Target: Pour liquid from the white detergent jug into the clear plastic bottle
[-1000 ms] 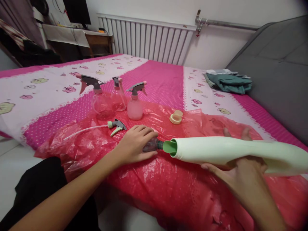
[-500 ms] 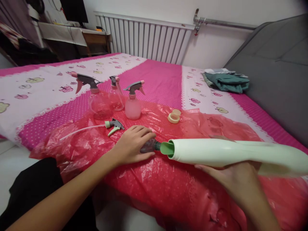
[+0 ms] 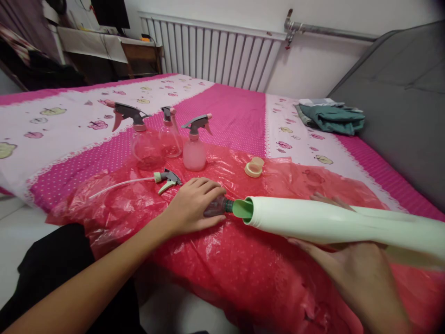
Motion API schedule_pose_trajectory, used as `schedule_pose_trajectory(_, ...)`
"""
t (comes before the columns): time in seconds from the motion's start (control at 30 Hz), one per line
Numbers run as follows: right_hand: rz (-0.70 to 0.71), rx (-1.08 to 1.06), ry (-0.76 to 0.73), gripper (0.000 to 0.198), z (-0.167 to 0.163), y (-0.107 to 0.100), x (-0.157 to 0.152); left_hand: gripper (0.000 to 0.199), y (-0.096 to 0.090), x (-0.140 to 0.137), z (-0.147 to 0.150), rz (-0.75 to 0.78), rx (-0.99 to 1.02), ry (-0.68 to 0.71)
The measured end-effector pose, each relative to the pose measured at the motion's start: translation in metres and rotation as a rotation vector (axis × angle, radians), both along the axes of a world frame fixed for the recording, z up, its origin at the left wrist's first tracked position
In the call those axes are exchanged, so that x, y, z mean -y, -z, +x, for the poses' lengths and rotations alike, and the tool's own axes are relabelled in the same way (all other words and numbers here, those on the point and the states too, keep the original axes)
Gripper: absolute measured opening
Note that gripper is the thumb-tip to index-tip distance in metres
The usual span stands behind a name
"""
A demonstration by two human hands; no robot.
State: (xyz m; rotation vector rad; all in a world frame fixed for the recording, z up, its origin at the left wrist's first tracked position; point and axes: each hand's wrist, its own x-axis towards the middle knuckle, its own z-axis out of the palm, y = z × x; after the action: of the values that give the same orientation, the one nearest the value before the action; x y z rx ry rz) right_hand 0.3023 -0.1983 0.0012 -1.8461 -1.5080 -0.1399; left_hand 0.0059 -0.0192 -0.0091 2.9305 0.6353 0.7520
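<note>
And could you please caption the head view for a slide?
Left hand holds a bottle; right hand holds a pale-green container, spout at bottle's neck.

From the bottle (image 3: 214, 207): jug (image 3: 295, 220) at three o'clock; on the plastic sheet (image 3: 222, 260), sprayer head (image 3: 170, 177) at ten, spray bottles (image 3: 193, 158) toward eleven, cap (image 3: 253, 169) at one; on the bed (image 3: 238, 111) beyond, cloths (image 3: 332, 119) at two.

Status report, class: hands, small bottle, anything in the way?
Left hand gripping small transparent bottle. Right hand holding pale-green jug, green spout at bottle's mouth. Nothing visible between.
</note>
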Motion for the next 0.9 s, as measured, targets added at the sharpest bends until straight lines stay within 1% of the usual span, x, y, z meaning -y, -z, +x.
schedule_pose_trajectory(0.1,0.002,0.076,-0.032,0.083,0.001,-0.002,0.002,0.044,0.000,0.000,0.000,-0.008,0.000,-0.003)
schedule_pose_trajectory(0.23,0.040,0.143,-0.054,0.078,-0.001,-0.006,0.004,0.043,0.001,0.001,0.000,-0.008,0.004,-0.007)
schedule_pose_trajectory(0.57,0.046,0.150,-0.041,0.078,-0.005,-0.010,0.005,0.043,0.001,0.002,0.002,0.018,0.004,-0.010)
schedule_pose_trajectory(0.73,0.019,0.206,-0.048,0.077,-0.003,-0.013,0.007,0.043,0.001,0.003,0.003,0.003,-0.003,-0.031)
schedule_pose_trajectory(0.8,0.012,0.187,-0.037,0.079,-0.002,-0.012,0.007,0.042,0.001,0.004,0.003,0.006,-0.003,-0.030)
schedule_pose_trajectory(0.9,-0.012,0.067,-0.013,0.088,0.000,-0.006,0.003,0.042,0.001,0.003,0.002,0.014,0.009,-0.022)
